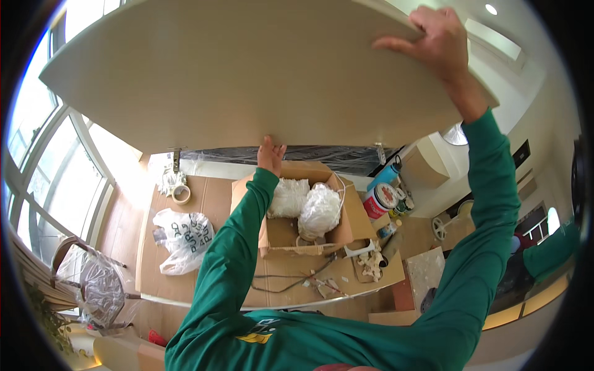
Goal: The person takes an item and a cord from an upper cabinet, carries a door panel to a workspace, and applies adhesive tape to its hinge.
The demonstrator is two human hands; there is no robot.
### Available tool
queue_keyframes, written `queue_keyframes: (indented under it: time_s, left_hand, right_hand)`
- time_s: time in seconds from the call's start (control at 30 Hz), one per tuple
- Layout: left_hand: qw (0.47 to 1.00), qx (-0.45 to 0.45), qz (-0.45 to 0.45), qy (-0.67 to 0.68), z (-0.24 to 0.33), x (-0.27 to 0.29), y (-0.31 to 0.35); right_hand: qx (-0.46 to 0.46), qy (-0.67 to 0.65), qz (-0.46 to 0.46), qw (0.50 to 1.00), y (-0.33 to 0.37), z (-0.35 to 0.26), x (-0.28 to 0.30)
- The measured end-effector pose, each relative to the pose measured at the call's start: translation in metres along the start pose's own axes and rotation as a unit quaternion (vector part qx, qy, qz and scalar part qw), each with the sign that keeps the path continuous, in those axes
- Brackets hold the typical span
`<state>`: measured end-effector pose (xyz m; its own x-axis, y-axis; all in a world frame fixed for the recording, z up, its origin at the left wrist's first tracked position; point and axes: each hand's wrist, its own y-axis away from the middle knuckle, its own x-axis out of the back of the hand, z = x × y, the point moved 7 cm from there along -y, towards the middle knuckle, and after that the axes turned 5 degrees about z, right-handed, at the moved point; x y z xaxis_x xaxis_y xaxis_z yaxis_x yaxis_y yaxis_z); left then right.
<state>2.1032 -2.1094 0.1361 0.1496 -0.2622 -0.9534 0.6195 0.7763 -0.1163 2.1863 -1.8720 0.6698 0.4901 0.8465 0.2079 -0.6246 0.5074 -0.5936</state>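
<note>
Dark letters (194,234) are showing on a white bag (184,242) on the desk (167,289), and a label (373,206) is wrapping a red-and-white tub (380,199). Up high in front, a big beige board (260,80) is stretching left to right, its flat side facing the person. The right grip (436,46) is clamping its right edge; the left grip (270,157) is touching its bottom edge, but I cannot tell if it's squeezing.

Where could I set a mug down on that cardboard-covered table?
Bare cardboard shows between the tape roll and the open box, and again between the white bag and the table's near edge. It is crowded right of the box, with a blue bottle and a red-and-white tub; the box itself holds wrapped bundles.
</note>
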Motion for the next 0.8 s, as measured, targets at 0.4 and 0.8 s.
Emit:
queue_keyframes:
  time_s: [0.4, 0.8]
  left_hand:
    - [0.984, 0.133, 0.098, 0.064, -0.080, 0.120, -0.054]
    - [0.987, 0.121, 0.109, 0.009, -0.033, 0.019, 0.090]
  right_hand:
    - [-0.025, -0.049, -0.079, 0.995, 0.033, -0.055, -0.140]
    - [-0.105, -0.039, -0.116, 0.987, 0.041, -0.032, -0.006]
